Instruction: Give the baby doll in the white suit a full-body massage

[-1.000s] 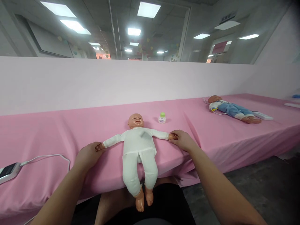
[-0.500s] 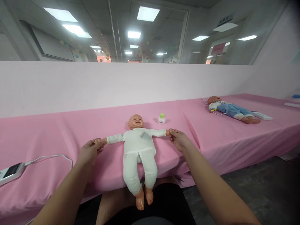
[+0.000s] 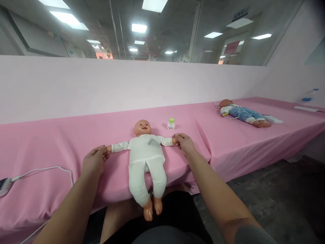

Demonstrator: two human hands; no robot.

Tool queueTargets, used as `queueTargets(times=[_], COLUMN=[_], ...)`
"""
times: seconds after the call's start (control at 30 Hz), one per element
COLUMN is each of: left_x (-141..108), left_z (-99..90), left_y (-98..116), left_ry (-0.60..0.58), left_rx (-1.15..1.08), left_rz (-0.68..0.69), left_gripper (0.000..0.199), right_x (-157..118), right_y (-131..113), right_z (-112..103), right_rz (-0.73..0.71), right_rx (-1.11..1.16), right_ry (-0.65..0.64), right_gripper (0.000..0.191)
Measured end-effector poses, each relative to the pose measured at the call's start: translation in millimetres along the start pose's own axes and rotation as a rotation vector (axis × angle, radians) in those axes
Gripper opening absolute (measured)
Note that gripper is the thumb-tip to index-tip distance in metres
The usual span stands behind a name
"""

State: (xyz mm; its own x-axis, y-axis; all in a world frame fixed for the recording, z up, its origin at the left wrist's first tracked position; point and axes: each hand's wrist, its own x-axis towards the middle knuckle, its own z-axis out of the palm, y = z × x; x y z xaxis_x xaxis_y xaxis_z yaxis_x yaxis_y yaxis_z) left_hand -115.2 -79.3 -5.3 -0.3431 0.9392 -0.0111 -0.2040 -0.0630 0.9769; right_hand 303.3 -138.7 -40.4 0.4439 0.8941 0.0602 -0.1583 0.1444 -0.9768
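Observation:
A baby doll [image 3: 146, 150] in a white cloth suit lies on its back on the pink-covered table [image 3: 76, 135], its feet hanging over the front edge toward my lap. Its arms are stretched out to both sides. My left hand [image 3: 95, 159] is closed around the doll's hand on the left. On the other side, my right hand [image 3: 184, 143] pinches the doll's other hand between thumb and fingers. Just beyond the doll's arm on the right stands a small clear bottle [image 3: 171, 124] with a green cap.
At the far right lies a second doll [image 3: 242, 113] in blue trousers, with a thin cable and a white device [image 3: 273, 119] by its feet. A white handheld device [image 3: 5, 186] with a cable is at the left edge. A wall [image 3: 114, 84] with a window runs behind.
The camera view has shifted slightly, so everything sits a little further left and higher. Both hands keep hold of the doll's hands, and its arms stay spread.

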Motion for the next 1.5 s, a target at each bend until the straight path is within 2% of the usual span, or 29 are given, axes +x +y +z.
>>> queueTargets(times=[0.1, 0.3, 0.43, 0.6, 0.83, 1.07, 1.23, 1.37, 1.5], left_x=[-4.1, -8.3, -4.4, 0.5, -3.2, -4.7, -0.9, 0.1, -0.7], left_z=[2.0, 4.0, 1.1, -3.8, -3.4, -1.7, -3.1, -4.7, -6.5], left_y=[2.7, 7.9, 3.4, -3.4, -3.4, -0.5, -3.5, -5.9, -6.8], left_ry=[0.016, 0.001, -0.040, -0.089, -0.066, -0.055, -0.060, -0.078, -0.104], left_rx=[-0.063, -0.108, -0.103, -0.078, -0.054, -0.105, -0.109, -0.092, -0.062], left_rz=[-0.044, -0.078, -0.058, -0.015, -0.020, -0.059, -0.059, -0.038, -0.001], left_gripper=[0.015, 0.016, 0.022, 0.027, 0.023, 0.021, 0.022, 0.025, 0.035], right_x=[0.9, 5.9, 4.5, 0.4, 0.0, 7.0, 8.8, 3.5, -0.3], right_y=[0.7, 3.8, 3.2, 3.2, 3.0, 9.8, 10.7, 7.3, 6.1], right_z=[-1.3, -5.7, -7.7, -11.0, -10.3, -10.3, -10.9, -10.4, -9.9], right_rz=[-0.001, 0.062, 0.083, 0.036, 0.042, 0.053, 0.068, 0.060, 0.004], right_rx=[-0.010, 0.138, 0.198, 0.187, 0.062, 0.063, 0.165, 0.187, 0.170], right_ry=[0.004, -0.039, -0.076, -0.183, -0.092, -0.021, -0.071, -0.135, -0.148], right_gripper=[0.039, 0.033, 0.041, 0.045, 0.048, 0.037, 0.033, 0.041, 0.051])
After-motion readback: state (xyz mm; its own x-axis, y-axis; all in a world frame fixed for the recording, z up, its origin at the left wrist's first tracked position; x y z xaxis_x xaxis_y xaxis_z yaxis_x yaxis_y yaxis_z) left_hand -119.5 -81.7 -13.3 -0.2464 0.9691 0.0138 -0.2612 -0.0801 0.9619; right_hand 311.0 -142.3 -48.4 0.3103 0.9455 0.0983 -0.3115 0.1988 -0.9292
